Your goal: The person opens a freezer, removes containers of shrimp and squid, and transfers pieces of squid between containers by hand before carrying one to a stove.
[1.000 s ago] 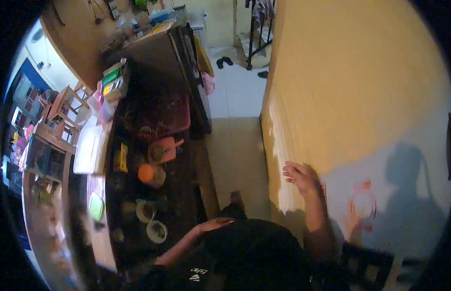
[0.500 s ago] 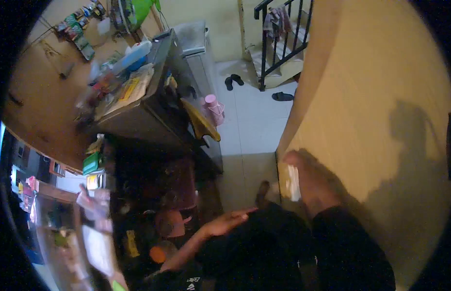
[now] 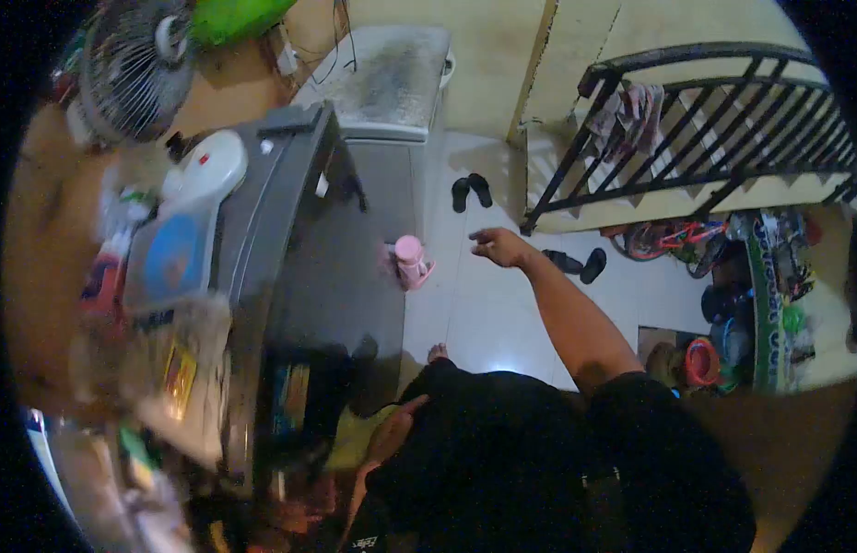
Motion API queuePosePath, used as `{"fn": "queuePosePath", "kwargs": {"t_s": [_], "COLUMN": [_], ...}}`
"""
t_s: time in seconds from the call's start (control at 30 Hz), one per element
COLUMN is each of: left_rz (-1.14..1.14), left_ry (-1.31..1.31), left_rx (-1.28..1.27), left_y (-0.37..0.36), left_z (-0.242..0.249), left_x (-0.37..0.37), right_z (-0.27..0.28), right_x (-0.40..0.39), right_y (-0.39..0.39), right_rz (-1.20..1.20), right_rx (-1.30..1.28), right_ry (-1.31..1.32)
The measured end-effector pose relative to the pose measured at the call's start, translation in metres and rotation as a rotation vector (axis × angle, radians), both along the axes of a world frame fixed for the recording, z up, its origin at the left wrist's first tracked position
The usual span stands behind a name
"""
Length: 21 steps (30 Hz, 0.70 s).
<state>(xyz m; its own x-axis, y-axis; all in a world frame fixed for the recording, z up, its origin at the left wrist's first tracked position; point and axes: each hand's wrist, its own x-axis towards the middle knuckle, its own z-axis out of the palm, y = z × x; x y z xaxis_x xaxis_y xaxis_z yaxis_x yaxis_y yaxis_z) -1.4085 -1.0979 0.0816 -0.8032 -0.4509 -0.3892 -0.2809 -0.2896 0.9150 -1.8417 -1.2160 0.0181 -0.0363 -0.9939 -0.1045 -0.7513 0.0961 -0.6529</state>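
Observation:
My right hand (image 3: 502, 247) reaches forward over the tiled floor, its fingers a little bent and apart, with nothing visible in it. Below and left of it stands a pink flask (image 3: 412, 261) with a strap, close to the grey fridge (image 3: 355, 276). My left hand (image 3: 396, 433) hangs low beside my black shirt, near the fridge side; its fingers look stretched out and it holds nothing that I can see. Pairs of black slippers (image 3: 472, 192) lie on the floor beyond my right hand.
A white chest (image 3: 382, 83) stands ahead by the wall. Black stair railings (image 3: 686, 166) with a cloth (image 3: 631, 120) run along the right. Beneath them are a red bicycle (image 3: 659, 238) and a red basket (image 3: 701, 361). A fan (image 3: 138, 74) and packed items crowd the left.
The view has moved forward past the wooden panel, bringing the stairs and bicycle into sight. My right hand has left the panel's edge and now hangs over the floor. My left hand stays low.

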Motion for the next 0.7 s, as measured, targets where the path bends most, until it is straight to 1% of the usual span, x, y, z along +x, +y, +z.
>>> {"fn": "queuePosePath", "kwargs": {"t_s": [0.07, 0.1, 0.13, 0.17, 0.2, 0.23, 0.27, 0.3, 0.37, 0.4, 0.43, 0.47, 0.5, 0.53, 0.57, 0.6, 0.63, 0.67, 0.7], "left_rz": [-0.033, -0.031, 0.157, 0.354, 0.371, 0.449, 0.527, 0.552, 0.704, 0.737, 0.778, 0.811, 0.842, 0.815, 0.804, 0.837, 1.110, 1.352, 1.379], "left_ry": [-0.073, -0.058, 0.140, 0.334, 0.336, 0.288, 0.242, 0.247, 0.453, 0.518, 0.578, 0.424, 0.296, 0.391, 0.486, 0.480, 0.293, 0.099, 0.092], "left_rx": [-0.014, -0.005, -0.019, -0.040, -0.043, 0.017, 0.073, 0.061, 0.532, 0.578, 0.619, 0.425, 0.220, -0.045, -0.306, -0.317, 0.006, 0.349, 0.351], "left_y": [-0.048, -0.061, -0.071, -0.086, -0.106, -0.130, -0.154, -0.181, -0.242, -0.280, -0.320, -0.355, -0.396, -0.443, -0.489, -0.510, -0.531, -0.550, -0.558], "left_z": [-0.010, -0.008, -0.002, 0.002, 0.004, 0.006, 0.006, 0.001, -0.024, -0.060, -0.093, -0.093, -0.092, -0.165, -0.235, -0.211, -0.165, -0.141, -0.144], "left_x": [-0.030, -0.048, -0.062, -0.081, -0.101, -0.124, -0.145, -0.168, -0.223, -0.250, -0.277, -0.305, -0.336, -0.353, -0.370, -0.395, -0.427, -0.449, -0.452], "right_z": [-0.011, -0.032, -0.065, -0.183, -0.124, -0.105, -0.134, -0.120, -0.117, -0.141, -0.172, -0.197, -0.146, -0.196, -0.187, -0.174, -0.162, -0.134, -0.102], "right_x": [-0.045, -0.083, -0.126, -0.214, -0.211, -0.225, -0.266, -0.264, -0.296, -0.328, -0.355, -0.376, -0.361, -0.398, -0.417, -0.422, -0.430, -0.440, -0.445], "right_y": [0.016, 0.030, 0.048, 0.093, 0.118, 0.128, 0.165, 0.165, 0.139, 0.113, 0.076, 0.057, -0.023, -0.054, -0.107, -0.161, -0.204, -0.244, -0.270], "right_rz": [-0.106, -0.090, 0.003, 0.200, -0.358, -0.643, -0.722, -0.765, -0.960, -0.938, -0.634, -0.339, -0.692, -0.523, -0.327, -0.137, -0.064, 0.097, 0.260], "right_rx": [0.078, 0.218, 0.287, 0.043, 0.487, 0.751, 0.676, 0.579, 0.694, 0.719, 0.575, 0.438, 0.664, 0.539, 0.465, 0.383, 0.320, 0.235, 0.153], "right_ry": [0.136, 0.160, 0.399, 0.472, -0.182, -0.228, -0.607, -0.447, -0.786, -0.771, -0.709, -0.662, -0.518, -0.671, -0.422, -0.184, -0.189, 0.034, 0.251]}}
